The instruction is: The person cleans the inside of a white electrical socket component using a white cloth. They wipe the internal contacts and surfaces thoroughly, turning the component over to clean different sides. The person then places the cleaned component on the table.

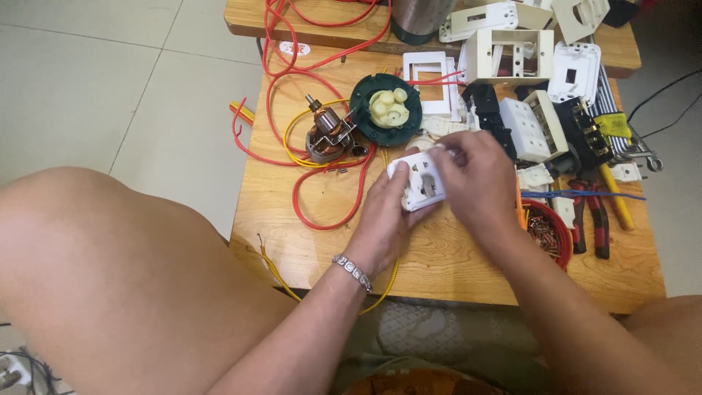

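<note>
Home repair bench: wooden table (453,256) w/ pliers (591,219), motor (327,135), loose wires (292,80).

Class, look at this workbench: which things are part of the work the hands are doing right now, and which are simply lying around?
In hand:
- white socket module
- left hand, gripping its left side
- right hand, fingers on its top right

Lying about:
- motor armature with copper winding
- green round housing
- red wire
- pliers
- red dish of small parts
- white faceplates
</note>
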